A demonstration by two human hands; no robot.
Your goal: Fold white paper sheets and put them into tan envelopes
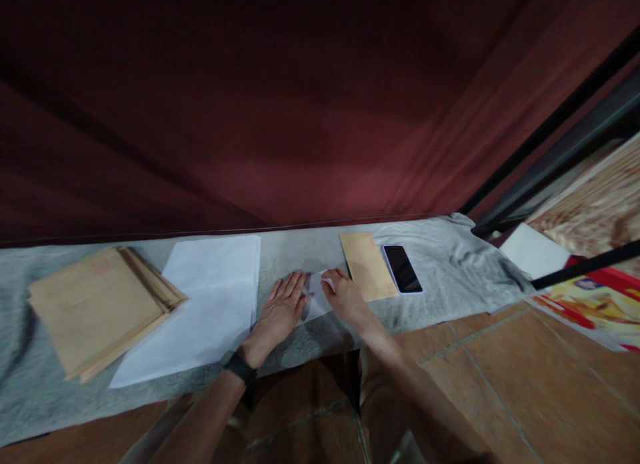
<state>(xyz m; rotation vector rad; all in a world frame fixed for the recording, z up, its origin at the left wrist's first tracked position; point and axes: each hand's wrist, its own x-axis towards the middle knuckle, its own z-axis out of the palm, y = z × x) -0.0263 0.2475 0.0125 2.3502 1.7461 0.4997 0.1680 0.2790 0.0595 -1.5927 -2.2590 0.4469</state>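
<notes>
Your left hand [280,309] flat, pressing small folded white paper sheet [315,297]; right hand [345,296] pinching far edge — thin, light, creases easily — hold edges.

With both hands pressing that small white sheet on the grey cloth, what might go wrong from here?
1. The grey cloth is soft and wrinkled, so the fold in the small white sheet under the left hand and right hand may come out crooked.
2. The phone lies close beside the right hand, next to the single envelope; a sideways sweep might knock it.
</notes>
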